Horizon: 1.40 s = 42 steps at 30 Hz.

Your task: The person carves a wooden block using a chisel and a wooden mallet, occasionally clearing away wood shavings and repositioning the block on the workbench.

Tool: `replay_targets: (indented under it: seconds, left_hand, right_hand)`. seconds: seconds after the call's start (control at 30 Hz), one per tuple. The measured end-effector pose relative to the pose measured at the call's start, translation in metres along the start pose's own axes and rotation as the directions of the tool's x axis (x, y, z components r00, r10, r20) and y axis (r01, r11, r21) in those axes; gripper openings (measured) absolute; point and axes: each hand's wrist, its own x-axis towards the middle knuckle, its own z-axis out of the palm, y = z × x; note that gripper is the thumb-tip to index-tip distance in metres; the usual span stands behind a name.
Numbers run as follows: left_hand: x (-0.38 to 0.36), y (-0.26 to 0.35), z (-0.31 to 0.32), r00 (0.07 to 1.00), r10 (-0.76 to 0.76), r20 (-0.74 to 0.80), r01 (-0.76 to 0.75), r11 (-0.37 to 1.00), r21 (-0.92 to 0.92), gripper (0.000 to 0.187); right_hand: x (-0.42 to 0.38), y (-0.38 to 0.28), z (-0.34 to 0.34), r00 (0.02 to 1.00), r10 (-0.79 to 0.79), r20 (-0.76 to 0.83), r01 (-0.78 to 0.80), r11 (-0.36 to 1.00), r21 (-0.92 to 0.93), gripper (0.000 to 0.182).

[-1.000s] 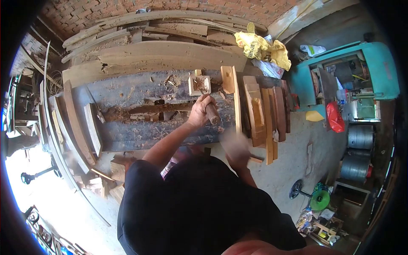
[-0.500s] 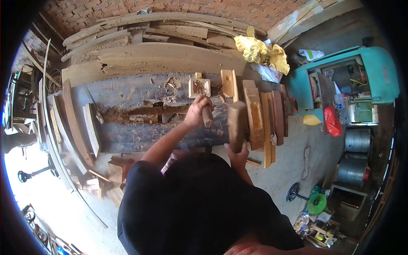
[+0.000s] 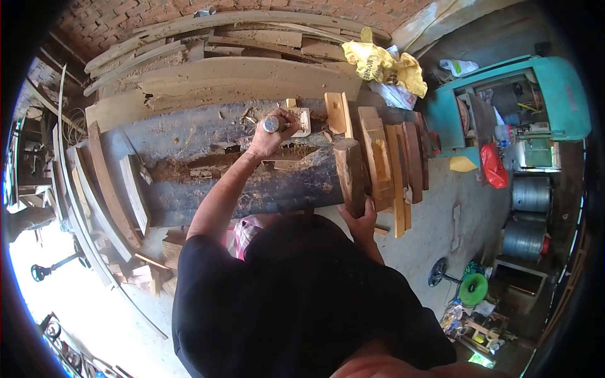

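My left hand [image 3: 270, 142] is closed round the handle of a chisel [image 3: 271, 123], whose round butt points up at me; its blade is hidden. Partly behind that hand lies a small pale wooden block [image 3: 304, 131] with a hollow cut into it, resting on the dark, rough timber bench [image 3: 208, 192]. In my right hand [image 3: 360, 222] is the lower end of a thick wooden mallet [image 3: 350, 173]. The mallet's broad end reaches up near the bench's right part, apart from the chisel.
Several boards [image 3: 381, 160] lie across the bench's right end, one piece [image 3: 339, 115] beside the block. Curved planks [image 3: 220, 82] are stacked toward the brick wall. A yellow sack [image 3: 384, 66] sits at the back, and a teal machine [image 3: 561, 94] stands at right.
My left hand has moved left and up with the chisel, tipping its butt toward me. The mallet has shifted slightly down and is no longer blurred.
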Motion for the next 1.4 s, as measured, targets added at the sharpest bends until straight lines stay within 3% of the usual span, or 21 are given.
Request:
replay_targets:
  seconds: [0.13, 0.23, 0.27, 0.3, 0.37, 0.4, 0.43, 0.47, 0.53, 0.6, 0.67, 0.7, 0.77, 0.87, 0.9, 0.97, 1.0, 1.1, 1.2, 1.27, 1.4]
  left_hand:
    - [0.006, 0.008, 0.001, 0.997, -0.072, 0.042, 0.069, 0.995, 0.066, 0.024]
    - [0.007, 0.018, 0.013, 0.997, -0.047, 0.055, 0.04, 0.99, 0.136, 0.027]
    - [0.008, 0.032, 0.016, 0.998, -0.011, 0.066, -0.003, 0.979, 0.206, 0.027]
    - [0.008, 0.048, 0.019, 0.988, -0.134, 0.081, 0.102, 0.942, 0.319, 0.034]
    - [0.013, 0.016, 0.034, 0.989, 0.109, 0.1, -0.136, 0.932, 0.337, 0.036]
    - [0.01, 0.021, 0.037, 0.972, 0.204, 0.117, -0.232, 0.915, 0.33, 0.035]
    - [0.008, 0.025, 0.039, 0.985, 0.08, 0.153, -0.129, 0.929, 0.346, 0.04]
    - [0.003, 0.024, 0.041, 0.985, 0.085, 0.151, -0.133, 0.93, 0.344, 0.04]
    - [0.003, 0.021, 0.041, 0.983, 0.179, 0.041, -0.183, 0.932, 0.312, 0.033]
    - [-0.002, 0.017, 0.041, 0.994, 0.101, 0.052, -0.111, 0.952, 0.287, 0.034]
    - [-0.009, 0.017, 0.043, 0.964, 0.241, 0.111, -0.264, 0.914, 0.309, 0.035]
    - [-0.011, 0.012, 0.049, 0.975, 0.192, 0.111, -0.216, 0.933, 0.287, 0.035]
    - [-0.013, 0.005, 0.056, 0.971, 0.215, 0.102, -0.237, 0.918, 0.317, 0.033]
    - [-0.014, -0.006, 0.064, 0.96, 0.24, 0.146, -0.28, 0.852, 0.443, 0.031]
    - [-0.014, -0.001, 0.063, 0.965, 0.239, 0.108, -0.262, 0.884, 0.387, 0.03]
    - [-0.021, 0.013, 0.059, 0.976, 0.21, 0.063, -0.219, 0.925, 0.311, 0.027]
    - [-0.023, 0.01, 0.058, 0.973, 0.217, 0.085, -0.232, 0.921, 0.313, 0.027]
    - [-0.025, 0.005, 0.058, 0.972, 0.234, -0.009, -0.226, 0.949, 0.221, 0.024]
    - [-0.028, 0.008, 0.061, 0.966, 0.259, -0.003, -0.249, 0.93, 0.271, 0.027]
    - [-0.031, 0.022, 0.065, 0.914, 0.397, 0.083, -0.403, 0.866, 0.295, 0.03]
    - [-0.041, 0.02, 0.075, 0.911, 0.353, 0.212, -0.398, 0.888, 0.229, 0.027]
  right_hand:
    - [0.011, -0.029, -0.005, 1.0, -0.011, 0.024, 0.008, 0.994, 0.106, 0.051]
    - [0.017, -0.072, -0.011, 0.964, -0.152, -0.22, 0.217, 0.926, 0.31, 0.044]
    - [0.018, -0.082, -0.016, 0.948, -0.256, -0.19, 0.31, 0.88, 0.36, 0.039]
    - [0.02, -0.078, -0.019, 0.918, -0.363, -0.159, 0.395, 0.87, 0.294, 0.038]
    - [0.031, -0.057, -0.018, 0.772, -0.636, 0.009, 0.634, 0.768, -0.096, 0.035]
    - [0.032, -0.039, -0.002, 0.854, -0.518, -0.04, 0.519, 0.855, 0.008, 0.035]
    - [0.034, -0.032, 0.015, 0.917, -0.389, -0.087, 0.397, 0.909, 0.125, 0.035]
    - [0.036, -0.027, 0.019, 0.991, -0.121, 0.061, 0.129, 0.981, -0.146, 0.048]
    - [0.028, -0.033, 0.016, 0.983, -0.184, -0.011, 0.184, 0.983, 0.028, 0.051]
    - [0.025, -0.05, 0.005, 0.982, -0.179, -0.053, 0.185, 0.973, 0.142, 0.047]
    - [0.019, -0.059, -0.006, 0.977, -0.195, -0.087, 0.213, 0.928, 0.305, 0.045]
    - [0.025, -0.04, -0.019, 0.914, -0.402, 0.061, 0.403, 0.915, -0.023, 0.044]
    - [0.029, 0.016, -0.006, 0.765, -0.621, 0.172, 0.637, 0.687, -0.351, 0.047]
    - [0.022, 0.006, 0.02, 0.919, -0.391, 0.057, 0.394, 0.894, -0.212, 0.056]
    - [0.012, 0.023, 0.025, 0.984, -0.178, 0.022, 0.178, 0.984, -0.021, 0.058]
    - [0.001, 0.024, 0.027, 0.986, 0.164, 0.009, -0.157, 0.932, 0.325, 0.064]
    - [-0.002, 0.025, 0.027, 0.985, 0.172, -0.01, -0.159, 0.928, 0.337, 0.064]
    - [0.0, 0.061, 0.028, 0.936, 0.347, -0.058, -0.322, 0.912, 0.255, 0.063]
    - [-0.001, 0.132, 0.051, 0.981, 0.191, -0.026, -0.192, 0.974, -0.122, 0.063]
    - [-0.003, 0.132, 0.063, 0.994, 0.102, -0.034, -0.107, 0.901, -0.421, 0.062]
    - [0.02, 0.135, 0.091, 0.948, 0.318, -0.031, -0.314, 0.911, -0.266, 0.062]
